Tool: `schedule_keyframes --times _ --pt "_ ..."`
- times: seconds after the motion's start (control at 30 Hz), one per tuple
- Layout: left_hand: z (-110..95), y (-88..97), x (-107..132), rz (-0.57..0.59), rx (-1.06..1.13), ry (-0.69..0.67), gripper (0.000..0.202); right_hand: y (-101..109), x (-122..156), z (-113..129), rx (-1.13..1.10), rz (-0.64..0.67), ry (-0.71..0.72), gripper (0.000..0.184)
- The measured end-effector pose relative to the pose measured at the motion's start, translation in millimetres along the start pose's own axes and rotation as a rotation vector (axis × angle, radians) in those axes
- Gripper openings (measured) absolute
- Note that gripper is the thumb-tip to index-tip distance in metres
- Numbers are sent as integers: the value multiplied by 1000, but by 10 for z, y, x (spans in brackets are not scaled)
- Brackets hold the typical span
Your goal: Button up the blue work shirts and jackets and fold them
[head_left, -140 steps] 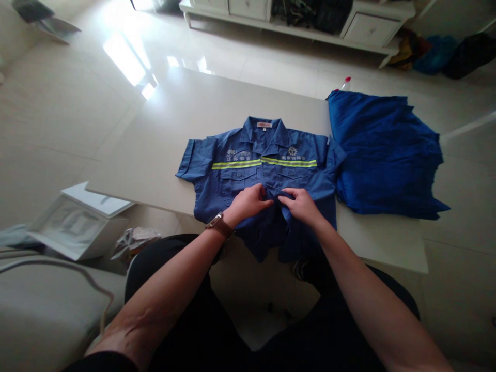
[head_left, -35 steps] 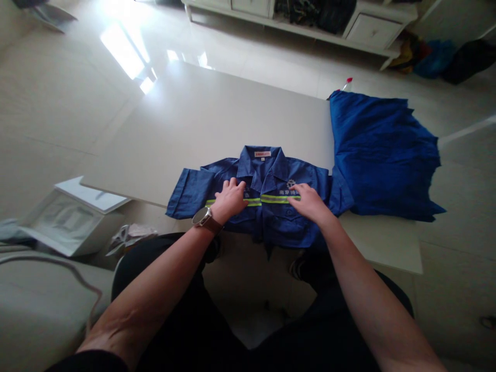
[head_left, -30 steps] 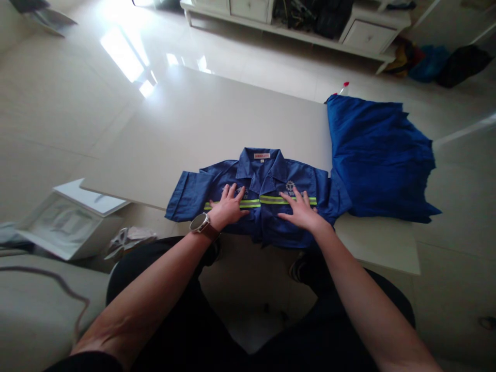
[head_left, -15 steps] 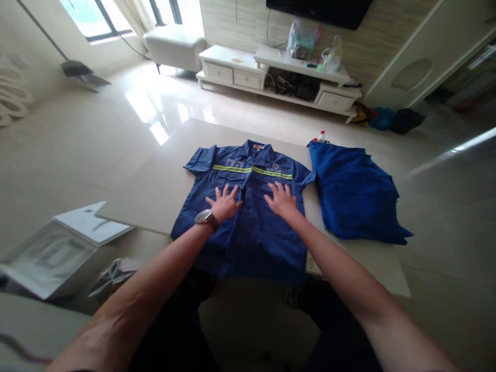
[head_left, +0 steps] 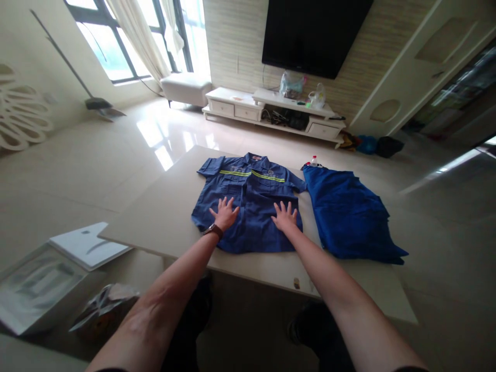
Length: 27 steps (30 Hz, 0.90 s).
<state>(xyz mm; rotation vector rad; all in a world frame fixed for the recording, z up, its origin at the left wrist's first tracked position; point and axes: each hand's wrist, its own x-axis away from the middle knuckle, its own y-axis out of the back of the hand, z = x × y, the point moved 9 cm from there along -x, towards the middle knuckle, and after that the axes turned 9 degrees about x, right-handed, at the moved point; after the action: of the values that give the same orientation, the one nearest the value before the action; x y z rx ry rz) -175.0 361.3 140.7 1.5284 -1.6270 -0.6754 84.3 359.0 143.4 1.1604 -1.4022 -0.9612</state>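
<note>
A dark blue short-sleeved work shirt [head_left: 256, 199] lies spread on the pale tabletop [head_left: 155, 206], its collar away from me and a yellow reflective stripe across the chest. On the lower left front of the shirt rests my left hand [head_left: 225, 213], fingers spread, a watch on its wrist. My right hand [head_left: 285, 216] presses flat on the shirt's lower right front, fingers apart too. To the right of the shirt lies a brighter blue piece of cloth [head_left: 349, 212], loosely heaped; its kind is not plain.
Behind the cloth stands a bottle with a red cap [head_left: 314, 160]. An open white box [head_left: 50, 279] and a plastic-wrapped bundle [head_left: 104, 310] sit at the lower left. Beyond the table are a low white cabinet [head_left: 251, 112] and a padded bench [head_left: 186, 89].
The shirt has slid away from me, so its hem now lies on the tabletop instead of over the near edge. Both hands now rest lower on it. My view has tilted up.
</note>
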Motion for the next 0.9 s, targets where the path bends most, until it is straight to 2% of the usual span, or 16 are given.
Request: schedule_keyframes --times 0.03,0.1,0.2,0.27,0.37,0.47,0.67,0.8,0.9 --pt "-24 -23 55 1 6 -10 69 40 3 70 -20 -23 23 66" --pt "-13 -211 260 108 -13 -40 71 -6 178 262 -72 -47 135 64" --pt "72 -540 660 301 -95 -121 74 -286 693 464 -138 -14 295 67" --pt "125 -616 850 319 -141 -158 76 -453 1017 471 -169 -1 325 68" --pt "118 -627 1011 317 -147 -169 76 -518 1301 391 -190 -43 292 62" --pt "-5 -626 1113 317 -151 -171 71 -471 1385 308 -166 -78 227 56" --pt "-410 -614 1252 195 -197 -277 49 -370 1405 292 -197 -139 174 51" --pt "-588 -576 1242 153 -243 -343 40 -230 1351 520 -186 -167 236 49" --pt "-631 -592 1186 251 -259 -385 42 -159 1263 714 -126 -147 318 43"
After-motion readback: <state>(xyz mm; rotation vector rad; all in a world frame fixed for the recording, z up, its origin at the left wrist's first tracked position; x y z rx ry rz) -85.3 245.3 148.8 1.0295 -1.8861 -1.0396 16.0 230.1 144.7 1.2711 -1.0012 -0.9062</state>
